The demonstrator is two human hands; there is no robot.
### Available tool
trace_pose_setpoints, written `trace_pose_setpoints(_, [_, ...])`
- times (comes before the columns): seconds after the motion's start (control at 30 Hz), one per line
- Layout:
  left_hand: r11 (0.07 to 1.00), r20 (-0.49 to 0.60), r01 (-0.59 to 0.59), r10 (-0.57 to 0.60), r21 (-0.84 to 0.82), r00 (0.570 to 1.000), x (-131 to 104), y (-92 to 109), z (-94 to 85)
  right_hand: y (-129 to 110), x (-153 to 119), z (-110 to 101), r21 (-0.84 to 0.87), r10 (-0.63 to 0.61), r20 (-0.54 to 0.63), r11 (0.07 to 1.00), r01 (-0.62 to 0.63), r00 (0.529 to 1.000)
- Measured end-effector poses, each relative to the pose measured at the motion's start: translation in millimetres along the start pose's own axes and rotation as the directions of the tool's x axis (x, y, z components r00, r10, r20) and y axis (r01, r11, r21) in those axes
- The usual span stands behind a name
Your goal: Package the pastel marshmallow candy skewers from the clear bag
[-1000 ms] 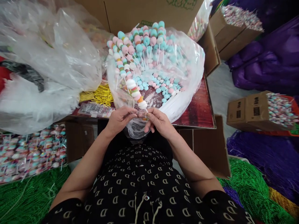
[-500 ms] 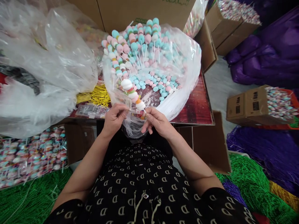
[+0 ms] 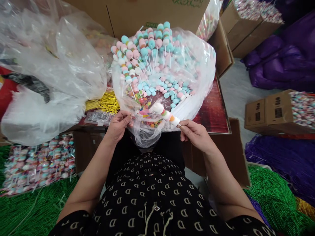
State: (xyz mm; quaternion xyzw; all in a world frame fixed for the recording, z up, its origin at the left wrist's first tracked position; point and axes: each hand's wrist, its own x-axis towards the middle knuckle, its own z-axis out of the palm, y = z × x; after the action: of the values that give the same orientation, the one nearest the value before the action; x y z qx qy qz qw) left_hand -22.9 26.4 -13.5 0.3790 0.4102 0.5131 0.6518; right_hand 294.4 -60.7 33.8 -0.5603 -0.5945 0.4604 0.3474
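My right hand (image 3: 195,132) is closed on the thin white stick of a marshmallow skewer (image 3: 166,114). White marshmallows with green, pink and orange pieces between them run up and left from it. My left hand (image 3: 119,126) pinches the edge of a small clear plastic bag with a colourful print (image 3: 145,112), just left of the skewer's tip. Beyond both hands, finished-looking skewers (image 3: 147,42) in pink, blue and white lie heaped in a large clear plastic bag (image 3: 205,62). Loose blue and pink candies (image 3: 173,91) and small ring-shaped gummies (image 3: 155,124) lie in its near part.
Yellow twist ties (image 3: 109,102) lie left of the large bag on the dark red table (image 3: 211,111). A cardboard box (image 3: 152,14) stands behind. Wrapped skewers (image 3: 44,160) fill a container at lower left. Another cardboard box (image 3: 268,109) holding sticks stands right.
My right hand has moved right with the skewer, whose tip has come down toward me. My left hand keeps its pinch, and the hands are farther apart.
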Motion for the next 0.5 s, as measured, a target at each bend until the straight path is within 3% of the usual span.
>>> trace_pose_setpoints(0.23, [0.994,0.106,0.043,-0.054,0.099,0.993,3,5,-1.0,2,0,-13,-0.257,-0.022,0.025,0.966,0.028,0.999])
trace_pose_setpoints(0.5, [0.974,0.184,0.081,-0.121,0.212,0.975,7,12,-0.8,11,0,-24,-0.306,-0.132,-0.018,0.944,0.12,0.991])
